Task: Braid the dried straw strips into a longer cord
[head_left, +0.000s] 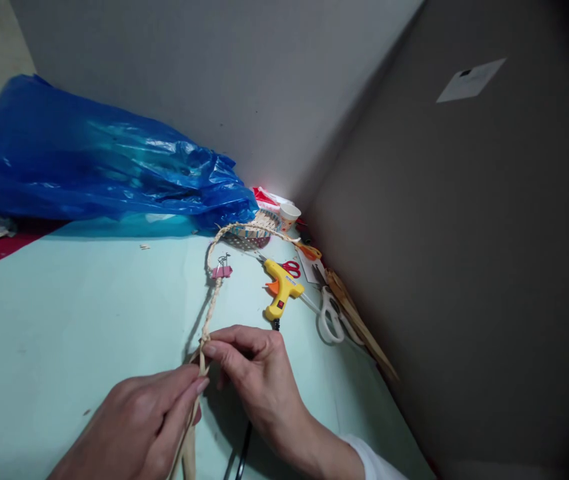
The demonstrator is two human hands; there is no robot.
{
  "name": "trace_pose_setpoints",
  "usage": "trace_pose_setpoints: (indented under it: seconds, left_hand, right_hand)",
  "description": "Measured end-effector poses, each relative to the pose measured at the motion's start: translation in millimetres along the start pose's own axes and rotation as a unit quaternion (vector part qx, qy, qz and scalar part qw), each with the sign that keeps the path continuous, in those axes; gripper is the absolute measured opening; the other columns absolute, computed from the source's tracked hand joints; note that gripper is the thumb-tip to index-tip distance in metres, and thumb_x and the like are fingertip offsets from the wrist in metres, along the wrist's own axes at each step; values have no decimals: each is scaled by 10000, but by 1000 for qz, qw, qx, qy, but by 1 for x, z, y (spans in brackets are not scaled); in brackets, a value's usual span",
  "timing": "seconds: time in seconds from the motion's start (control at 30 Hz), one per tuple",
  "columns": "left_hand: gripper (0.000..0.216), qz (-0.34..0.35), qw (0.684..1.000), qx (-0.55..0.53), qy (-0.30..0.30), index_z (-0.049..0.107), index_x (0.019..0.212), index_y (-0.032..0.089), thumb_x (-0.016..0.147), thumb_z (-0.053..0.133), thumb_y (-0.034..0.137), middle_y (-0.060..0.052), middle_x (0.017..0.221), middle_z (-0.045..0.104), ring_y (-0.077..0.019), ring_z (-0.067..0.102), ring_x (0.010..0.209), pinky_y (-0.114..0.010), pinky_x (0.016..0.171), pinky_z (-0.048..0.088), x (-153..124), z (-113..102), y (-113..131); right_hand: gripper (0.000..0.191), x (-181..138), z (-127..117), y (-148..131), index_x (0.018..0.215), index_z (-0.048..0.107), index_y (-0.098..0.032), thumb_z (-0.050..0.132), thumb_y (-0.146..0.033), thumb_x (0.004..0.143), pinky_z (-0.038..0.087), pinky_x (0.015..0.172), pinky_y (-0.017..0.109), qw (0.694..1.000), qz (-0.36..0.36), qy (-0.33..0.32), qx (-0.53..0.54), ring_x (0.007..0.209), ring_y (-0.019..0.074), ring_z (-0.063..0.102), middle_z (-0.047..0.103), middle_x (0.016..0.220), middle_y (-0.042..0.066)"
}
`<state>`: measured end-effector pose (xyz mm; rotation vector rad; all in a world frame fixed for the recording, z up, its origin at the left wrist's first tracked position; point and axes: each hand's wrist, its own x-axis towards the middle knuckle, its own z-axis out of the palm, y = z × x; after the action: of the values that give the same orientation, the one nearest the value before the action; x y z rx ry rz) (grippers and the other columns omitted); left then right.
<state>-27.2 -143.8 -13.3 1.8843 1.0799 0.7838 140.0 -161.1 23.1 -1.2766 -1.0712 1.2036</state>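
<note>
A pale braided cord (211, 309) of flat straw-like strips runs from my hands up the table and curves to the right at the back. My left hand (147, 417) pinches the loose strips just below the braid. With thumb and forefinger, my right hand (257, 370) grips the lower end of the braid. Loose strips (190, 448) hang down under my left hand. A pink binder clip (222, 272) is fastened on the braid farther up.
A yellow glue gun (282, 287) lies right of the braid, near red-handled scissors (291, 269) and white-handled scissors (331, 320). Behind stand a woven basket (267, 220), a paper cup (289, 214) and a large blue plastic bag (114, 160). A wall borders the right side.
</note>
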Motion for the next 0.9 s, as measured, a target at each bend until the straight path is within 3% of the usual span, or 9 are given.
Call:
trace_pose_setpoints:
  seconds: [0.2,0.4,0.5,0.6,0.7,0.8,0.9]
  left_hand:
    - [356,71,991,110,-26,784,834,311,1021,487,366,-48,746,824,-267,769,653,-327,643,513,5,0,-15]
    - [403,196,944,264,-6,741,779,297,1039,434,314,-21,540,721,-260,693,458,-369,511,360,12,-3,-4]
    - [354,257,928,271,16,747,842,291,1047,459,273,-21,617,760,-243,693,476,-382,520,362,10,0,-1]
    - [281,283,934,219,19,730,789,294,1022,573,286,-1,647,749,-203,684,527,-354,558,398,8,-2,-4]
    - [339,217,967,125,37,690,679,292,1003,632,370,27,569,617,-161,588,508,-308,563,403,15,-9,-5]
    - [335,58,997,26,42,681,708,291,949,658,522,21,647,647,-182,616,599,-286,603,455,30,-17,6]
    - [389,-114,982,-139,-54,707,935,292,782,755,647,-10,795,766,-251,725,782,-316,726,565,45,-18,26]
  right_hand:
    - [326,4,4,-2,722,802,-144,887,-458,741,416,562,234,996,58,4,72,540,95,475,670,636,16]
    - [265,2,7,-2,738,768,-149,906,-369,689,494,714,263,991,76,22,112,659,143,607,702,658,20]
    - [255,0,6,-2,740,745,-142,881,-354,700,440,649,245,991,90,30,94,622,120,563,680,658,7]
    - [341,-1,-1,-4,717,709,-145,900,-425,679,357,563,237,991,110,6,81,557,94,476,645,634,-10]
    - [389,-2,-12,-7,713,690,-148,895,-477,692,292,539,239,991,108,-10,76,524,73,388,619,618,-22]
    - [418,-2,-18,-7,727,694,-142,912,-496,683,259,534,236,990,104,-6,90,522,65,344,612,625,-20]
    - [465,-2,-18,-6,728,684,-146,942,-526,653,305,546,236,987,108,-22,121,508,68,373,607,619,-20]
